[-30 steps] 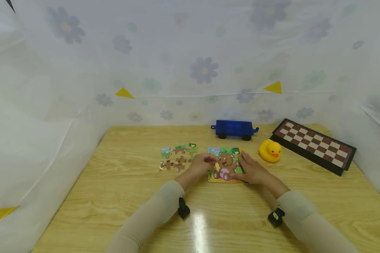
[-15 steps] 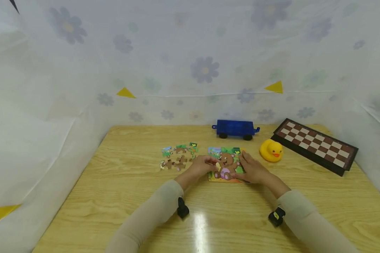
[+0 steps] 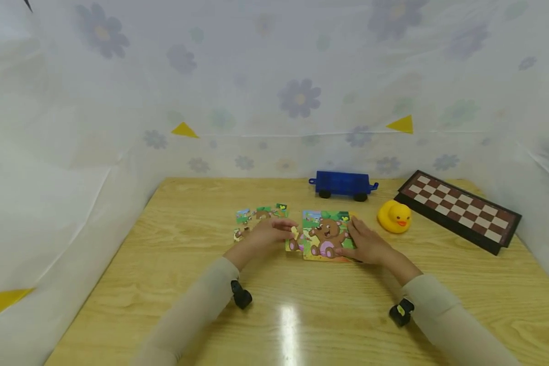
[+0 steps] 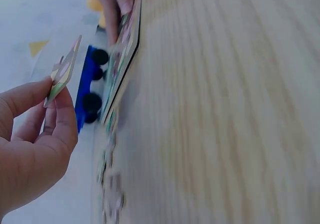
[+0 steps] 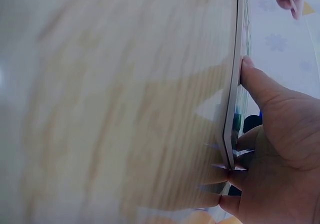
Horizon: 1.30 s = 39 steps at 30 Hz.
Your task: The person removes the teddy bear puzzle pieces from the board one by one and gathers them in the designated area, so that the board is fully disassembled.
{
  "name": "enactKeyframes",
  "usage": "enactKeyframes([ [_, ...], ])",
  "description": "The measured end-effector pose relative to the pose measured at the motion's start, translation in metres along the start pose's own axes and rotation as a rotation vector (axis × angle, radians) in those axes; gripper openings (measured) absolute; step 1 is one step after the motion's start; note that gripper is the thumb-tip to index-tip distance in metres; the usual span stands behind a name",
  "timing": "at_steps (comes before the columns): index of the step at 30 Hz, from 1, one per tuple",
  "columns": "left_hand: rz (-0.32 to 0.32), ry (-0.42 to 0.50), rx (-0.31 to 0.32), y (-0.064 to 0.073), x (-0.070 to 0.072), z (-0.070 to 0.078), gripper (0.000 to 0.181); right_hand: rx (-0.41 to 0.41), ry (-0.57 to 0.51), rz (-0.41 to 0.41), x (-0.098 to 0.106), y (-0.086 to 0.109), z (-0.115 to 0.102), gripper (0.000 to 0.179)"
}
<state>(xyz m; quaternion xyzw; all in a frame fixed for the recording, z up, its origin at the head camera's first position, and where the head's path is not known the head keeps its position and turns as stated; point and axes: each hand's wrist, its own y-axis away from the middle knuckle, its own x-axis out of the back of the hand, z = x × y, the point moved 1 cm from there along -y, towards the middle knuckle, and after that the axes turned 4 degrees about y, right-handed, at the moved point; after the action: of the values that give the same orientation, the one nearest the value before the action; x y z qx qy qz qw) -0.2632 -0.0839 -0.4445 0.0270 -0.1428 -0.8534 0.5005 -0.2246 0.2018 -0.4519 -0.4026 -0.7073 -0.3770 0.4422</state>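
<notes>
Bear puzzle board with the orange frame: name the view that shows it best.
The head view: the bear puzzle board lies face-up, its picture readable. The left wrist view shows only its blurred edge; the right wrist view shows its thin edge against the right hand.

- The left hand (image 4: 30,154) fills the lower left corner, its thumb and fingers pinching a puzzle piece (image 4: 63,70) held off the bench (image 4: 220,114).
- Beyond it the puzzle board (image 4: 122,54) lies on the bench, seen edge-on.
- The fingers (image 4: 116,4) of the other hand rest on the board's far end.
- A blue toy wagon (image 4: 86,92) with black wheels stands just beside the board.
- Loose pieces (image 4: 111,194) lie blurred at the bottom.
</notes>
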Motion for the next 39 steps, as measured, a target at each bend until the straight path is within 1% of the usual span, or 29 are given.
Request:
enactKeyframes([
  [4, -0.011, 0.004, -0.026, 0.016, 0.028, 0.000, 0.037, 0.010, -0.001, 0.006, 0.001, 0.000, 0.000, 0.093],
  [6, 0.004, -0.012, -0.029, 0.024, 0.042, -0.003, 0.038, 0.016, -0.004, 0.010, 0.000, 0.000, 0.001, 0.093],
  [10, 0.059, -0.036, -0.005, 0.039, 0.065, -0.012, 0.037, 0.030, -0.010, 0.014, -0.001, 0.000, 0.002, 0.093],
  [16, 0.128, -0.024, 0.057, 0.057, 0.089, -0.024, 0.035, 0.043, -0.006, 0.023, 0.000, 0.000, 0.002, 0.092],
  [20, 0.174, -0.065, 0.075, 0.067, 0.102, -0.031, 0.031, 0.043, -0.017, 0.018, 0.002, 0.001, 0.001, 0.092],
  [21, 0.185, -0.071, 0.078, 0.069, 0.104, -0.032, 0.029, 0.042, -0.020, 0.016, 0.002, 0.001, 0.000, 0.092],
  [24, 0.193, -0.104, 0.077, 0.074, 0.109, -0.035, 0.029, 0.043, -0.013, 0.019, 0.002, 0.001, 0.000, 0.091],
  [26, 0.200, -0.106, 0.078, 0.075, 0.110, -0.036, 0.029, 0.045, -0.005, 0.023, 0.003, 0.001, 0.001, 0.091],
  [28, 0.201, -0.132, 0.068, 0.076, 0.109, -0.036, 0.030, 0.049, 0.002, 0.026, 0.003, 0.001, 0.002, 0.091],
  [36, 0.220, -0.206, 0.014, 0.070, 0.102, -0.036, 0.026, 0.053, -0.005, 0.018, 0.003, 0.001, 0.002, 0.091],
  [37, 0.224, -0.208, 0.012, 0.069, 0.101, -0.036, 0.025, 0.053, -0.007, 0.017, 0.003, 0.001, 0.002, 0.091],
  [39, 0.229, -0.174, 0.008, 0.068, 0.101, -0.035, 0.025, 0.052, -0.011, 0.017, 0.003, 0.001, 0.001, 0.092],
])
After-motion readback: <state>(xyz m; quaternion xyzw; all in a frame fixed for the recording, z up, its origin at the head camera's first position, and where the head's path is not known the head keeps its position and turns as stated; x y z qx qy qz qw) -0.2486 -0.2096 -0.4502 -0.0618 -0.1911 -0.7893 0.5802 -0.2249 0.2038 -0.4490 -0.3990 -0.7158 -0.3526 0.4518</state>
